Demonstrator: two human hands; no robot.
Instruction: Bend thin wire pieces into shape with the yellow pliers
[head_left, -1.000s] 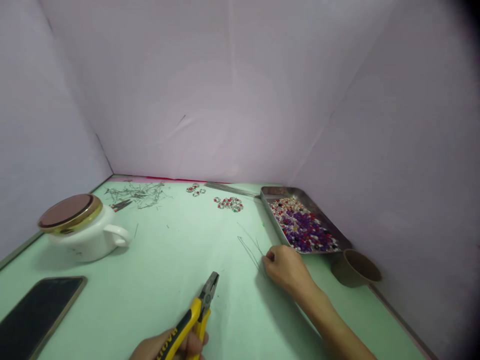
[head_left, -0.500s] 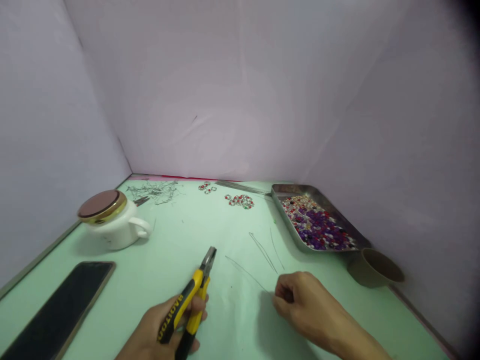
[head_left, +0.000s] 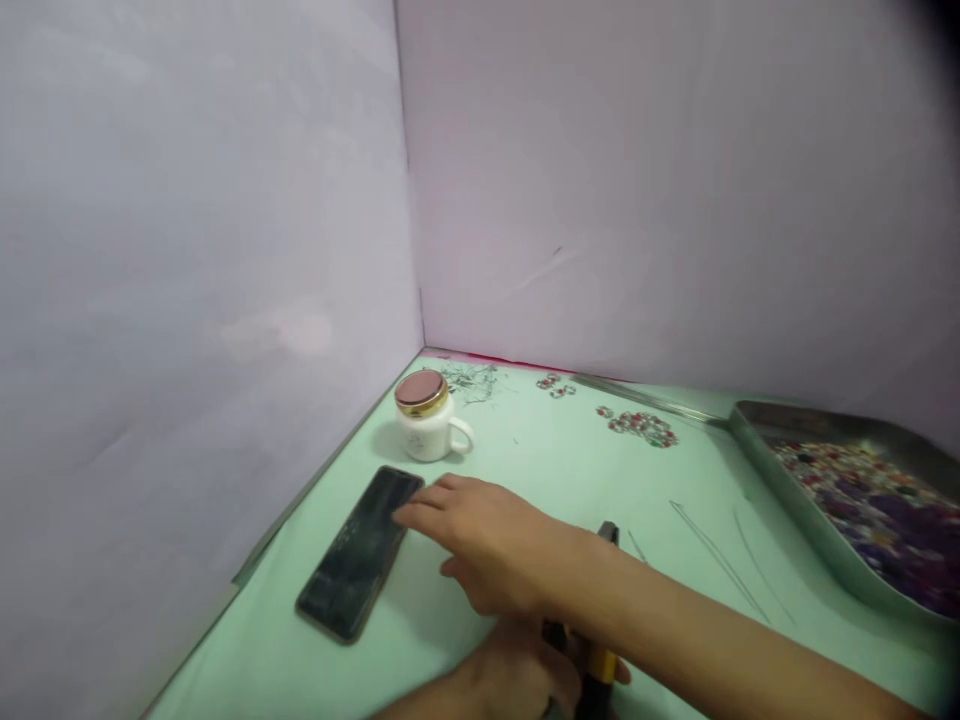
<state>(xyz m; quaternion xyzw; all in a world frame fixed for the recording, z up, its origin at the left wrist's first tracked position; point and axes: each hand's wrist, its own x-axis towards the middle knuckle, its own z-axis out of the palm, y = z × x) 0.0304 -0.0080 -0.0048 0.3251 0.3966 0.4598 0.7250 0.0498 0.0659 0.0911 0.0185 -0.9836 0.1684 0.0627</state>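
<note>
My right hand (head_left: 480, 540) stretches leftward across my left arm, its fingers extended at the upper right edge of a dark phone (head_left: 352, 565). Whether the fingertips touch the screen or hover just over it, I cannot tell. Beneath my right forearm, my left hand (head_left: 517, 675) stays closed around the yellow-and-black pliers (head_left: 602, 665); the forearm hides much of the tool, and only the metal jaw tip and part of a handle show. Beyond the phone stands a white mug (head_left: 426, 437) with a pinkish, gold-rimmed lid.
A metal tray (head_left: 787, 520) of mixed beads lies at the right. Toward the back are red-and-silver beaded rings (head_left: 641, 427), a bundle of straight wires (head_left: 652, 398) and tangled wire scraps (head_left: 472, 382). Bent wire pieces (head_left: 712, 550) lie right of centre. White walls enclose the table.
The view has turned left. My right hand has swung from the right side across my left arm to the phone, its fingers now extended. My left hand still holds the pliers.
</note>
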